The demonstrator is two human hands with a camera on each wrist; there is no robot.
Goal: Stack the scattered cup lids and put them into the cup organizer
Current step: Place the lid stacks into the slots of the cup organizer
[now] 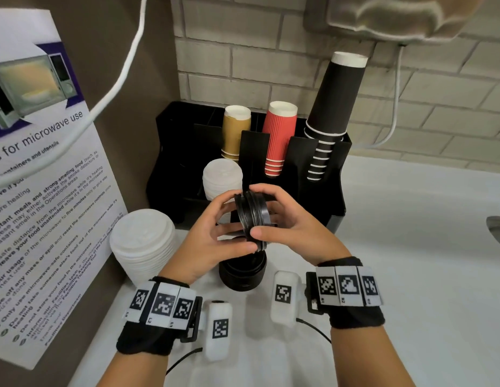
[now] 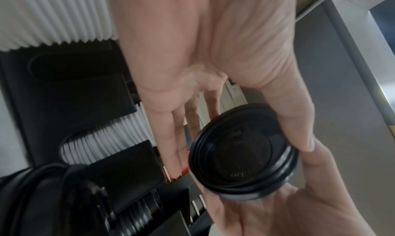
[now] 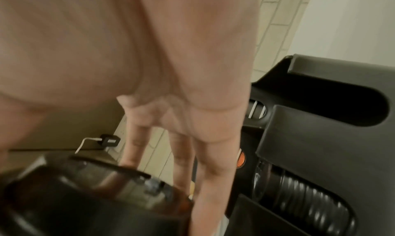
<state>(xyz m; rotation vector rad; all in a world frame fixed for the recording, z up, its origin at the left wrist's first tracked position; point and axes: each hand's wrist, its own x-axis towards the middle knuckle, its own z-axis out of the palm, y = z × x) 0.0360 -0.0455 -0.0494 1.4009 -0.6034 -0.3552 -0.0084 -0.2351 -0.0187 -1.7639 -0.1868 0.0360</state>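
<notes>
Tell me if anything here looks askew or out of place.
The black lids held between the left hand and right hand are not nested flush: their rims sit uneven. Another black lid stack and a white lid stack stand on the counter, outside the organizer.

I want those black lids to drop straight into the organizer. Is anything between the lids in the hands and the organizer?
Nothing visible blocks the path. Both the left hand and right hand hold the small stack of black plastic lids just in front of the black cup organizer. Another black lid stack sits below on the counter, out of the way.
</notes>
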